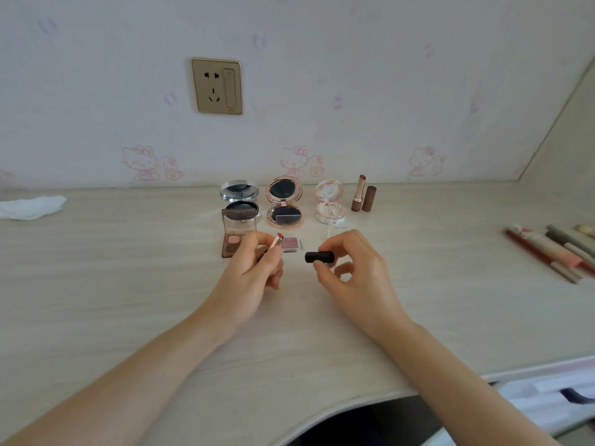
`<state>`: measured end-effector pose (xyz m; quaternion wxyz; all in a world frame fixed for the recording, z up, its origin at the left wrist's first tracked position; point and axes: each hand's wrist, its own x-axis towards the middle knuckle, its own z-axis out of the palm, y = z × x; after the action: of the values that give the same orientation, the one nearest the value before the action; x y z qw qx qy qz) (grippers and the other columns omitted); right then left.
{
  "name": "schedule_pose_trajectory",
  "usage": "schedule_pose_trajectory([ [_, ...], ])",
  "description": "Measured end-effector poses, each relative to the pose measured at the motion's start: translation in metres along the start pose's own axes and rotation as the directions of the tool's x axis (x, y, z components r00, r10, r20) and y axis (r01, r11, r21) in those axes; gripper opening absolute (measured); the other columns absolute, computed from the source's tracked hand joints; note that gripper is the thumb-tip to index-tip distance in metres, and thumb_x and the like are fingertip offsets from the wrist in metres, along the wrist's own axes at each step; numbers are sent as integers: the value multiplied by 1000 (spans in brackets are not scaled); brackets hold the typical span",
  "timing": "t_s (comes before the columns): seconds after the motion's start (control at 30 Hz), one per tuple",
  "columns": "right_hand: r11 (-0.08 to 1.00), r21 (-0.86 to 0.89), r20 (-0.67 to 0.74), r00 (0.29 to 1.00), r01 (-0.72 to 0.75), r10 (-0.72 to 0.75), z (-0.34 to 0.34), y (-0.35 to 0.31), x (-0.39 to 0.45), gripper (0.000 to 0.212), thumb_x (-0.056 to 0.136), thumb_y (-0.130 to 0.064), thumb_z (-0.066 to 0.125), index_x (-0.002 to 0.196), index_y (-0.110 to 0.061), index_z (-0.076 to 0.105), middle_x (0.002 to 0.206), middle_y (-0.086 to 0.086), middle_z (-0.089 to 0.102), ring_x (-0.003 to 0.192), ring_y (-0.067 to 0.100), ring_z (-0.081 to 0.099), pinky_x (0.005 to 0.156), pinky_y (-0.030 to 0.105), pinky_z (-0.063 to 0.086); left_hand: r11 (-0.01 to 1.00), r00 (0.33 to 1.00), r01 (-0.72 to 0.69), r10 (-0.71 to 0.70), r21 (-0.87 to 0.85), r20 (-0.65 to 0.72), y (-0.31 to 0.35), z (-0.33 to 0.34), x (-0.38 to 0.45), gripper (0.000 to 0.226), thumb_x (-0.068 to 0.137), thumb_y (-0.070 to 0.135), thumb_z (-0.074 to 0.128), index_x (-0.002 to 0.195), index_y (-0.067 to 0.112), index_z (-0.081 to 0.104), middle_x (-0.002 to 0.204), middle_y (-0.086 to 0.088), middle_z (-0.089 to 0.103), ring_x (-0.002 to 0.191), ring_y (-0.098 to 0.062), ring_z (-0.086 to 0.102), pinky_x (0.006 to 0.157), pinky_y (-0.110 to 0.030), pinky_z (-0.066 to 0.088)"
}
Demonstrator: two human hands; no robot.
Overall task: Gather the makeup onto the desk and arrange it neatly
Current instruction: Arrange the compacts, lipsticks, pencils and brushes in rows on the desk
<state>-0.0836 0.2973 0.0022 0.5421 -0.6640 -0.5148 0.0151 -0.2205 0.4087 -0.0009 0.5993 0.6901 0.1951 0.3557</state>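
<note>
The scene was evenly and softly lit, bright but flat, as by diffuse daylight; no lamp or window showed; the desk [128, 284] carried only faint, soft-edged shadows, the clearest a pale smudge just under the right hand [351, 278] and a weaker one beneath the left hand [251, 268]; the open compacts [240, 191] gave small dull reflections in their mirrors, without harsh glare; the wide lens bent the desk's back edge and stretched the forearms toward the lower corners; the whole picture was slightly soft, the pencils [553, 252] at the right edge smeared and the wallpaper washed out.
</note>
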Motion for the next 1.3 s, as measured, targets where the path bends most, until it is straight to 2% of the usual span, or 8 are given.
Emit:
schedule_pose_trajectory([
  [0.13,975,183,-1,992,-125,127,-11,-3,3,24,74,-2,66,83,-23,59,88,-12,69,90,9,65,71,25,56,995,1000,-18,19,97,-11,7,7,4,9,97,17,53,94,13,60,76,13,64,76,-8,59,73,-31,50],
  [0.3,976,181,28,992,-123,119,-42,7,8,22,77,-4,64,83,-25,59,86,-9,70,86,11,66,70,31,57,958,995,-95,94,269,17,18,26,16,5,88,24,66,90,29,67,94,13,68,90,-7,62,81,-27,50],
  [0.43,978,134,-17,986,-161,165,-67,27,21,17,80,-12,67,84,-28,63,80,-13,67,78,8,63,65,24,52,940,989,-145,131,309,66,34,57,37,13,88,21,66,87,33,68,90,19,66,81,-1,59,73,-13,47],
  [0.57,980,3,-43,979,-200,200,-87,54,45,11,80,-17,69,84,-27,65,75,-20,66,74,1,60,61,14,46,934,990,-105,64,341,128,45,94,71,10,88,20,66,86,30,68,85,12,68,85,-11,66,85,-32,53],
  [0.7,953,-94,-85,956,-287,280,-99,85,72,13,81,-20,68,90,-28,63,79,-16,66,71,0,59,57,12,40,918,999,-39,29,396,31,42,128,108,3,84,20,70,84,17,69,84,1,71,91,-19,66,92,-44,50],
  [0.9,921,-176,-81,938,-347,338,-102,117,107,13,78,-22,69,86,-29,61,75,-19,65,74,-3,58,53,7,35,709,998,32,18,705,-63,24,155,150,8,78,28,70,77,22,66,77,3,69,95,-19,63,85,-42,51],
  [1.1,921,-208,-10,943,-328,334,-90,136,118,12,79,-17,70,82,-27,63,80,-13,66,84,11,63,68,22,47,409,999,-4,43,912,-15,13,157,173,12,80,26,67,88,16,67,86,-4,68,83,-29,63,76,-40,54],
  [1.3,909,-257,22,939,-327,344,-88,145,119,11,78,-19,69,86,-26,65,86,-11,68,77,5,56,63,19,41,393,998,5,-58,919,19,7,154,186,15,77,22,72,90,13,70,90,-2,70,82,-23,65,78,-36,54],
])
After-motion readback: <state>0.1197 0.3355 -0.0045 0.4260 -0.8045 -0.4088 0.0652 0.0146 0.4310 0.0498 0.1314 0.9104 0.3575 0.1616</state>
